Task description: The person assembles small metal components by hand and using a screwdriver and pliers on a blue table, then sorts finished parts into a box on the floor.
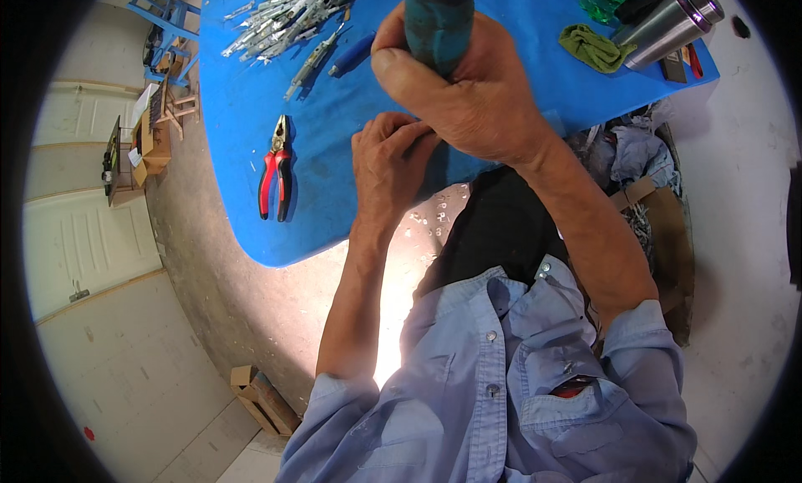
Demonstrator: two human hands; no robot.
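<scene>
Right hand clenched on a teal cylinder above the blue table

From my head view, a blue tabletop (322, 195) fills the upper middle; a heap of thin metallic pieces (305, 20) lies at its far left, with one longer metallic piece (313, 69) apart from it and a dark blue rod (352, 55) just beside that; red-and-black pliers (276, 170) lie well to the left of the hands, jaws pointing away from me; on the far right I see a crumpled green cloth (595, 49) next to a steel tumbler (677, 24) lying tilted; below the table's right edge sits a cardboard box (666, 224), with bundled plastic bags (635, 153) close by.

My right hand (480, 99) is clenched around the teal cylinder (439, 28), which rises from the fist towards me and hides part of the tabletop; my left hand (386, 161) is just below and left of that fist, fingers curled, tips drawn together beneath it; the right hand blocks my line to those tips, so I cannot tell whether they grasp anything; the cylinder stands above and beyond the left hand.
</scene>
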